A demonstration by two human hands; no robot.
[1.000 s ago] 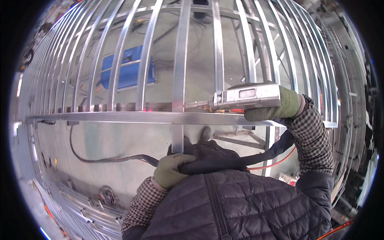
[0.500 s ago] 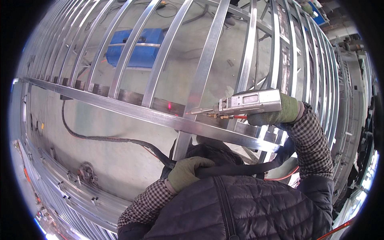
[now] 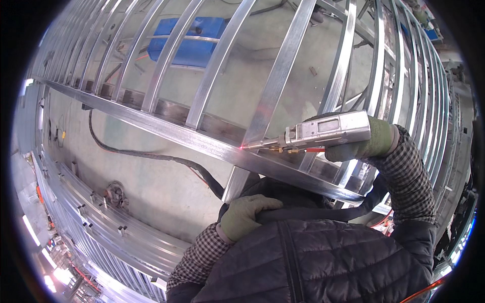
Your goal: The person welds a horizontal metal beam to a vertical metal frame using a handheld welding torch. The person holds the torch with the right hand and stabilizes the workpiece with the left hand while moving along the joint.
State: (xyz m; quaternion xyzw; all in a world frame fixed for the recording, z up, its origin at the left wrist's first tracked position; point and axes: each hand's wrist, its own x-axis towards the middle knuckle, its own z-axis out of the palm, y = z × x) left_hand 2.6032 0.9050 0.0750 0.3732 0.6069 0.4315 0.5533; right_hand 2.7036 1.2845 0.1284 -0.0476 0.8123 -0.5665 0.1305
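My gloved right hand (image 3: 376,139) is wrapped around a silver handheld laser welding gun (image 3: 333,129). Its thin nozzle (image 3: 265,143) points left, with the tip at the corner where a square metal bar (image 3: 281,70) meets the long rail (image 3: 202,140) of a metal frame. A small red glow shows at that tip. Close to my body, my gloved left hand (image 3: 246,216) is closed on a thick black sleeved hose (image 3: 313,214). The hose runs across the front of my dark quilted jacket; part of it is hidden under the glove.
Parallel bars of the frame stretch away on the far side. Beneath them a blue box (image 3: 189,50) stands on the floor. A black cable (image 3: 136,152) trails under the rail at left. Stacked metal profiles (image 3: 121,217) lie at the lower left, near a coiled dark item (image 3: 116,194).
The view has shifted, so the frame appears further right. The nozzle tip has come closer to the bar-and-rail corner, and the red light now sits at the tip. Both hands keep their holds.
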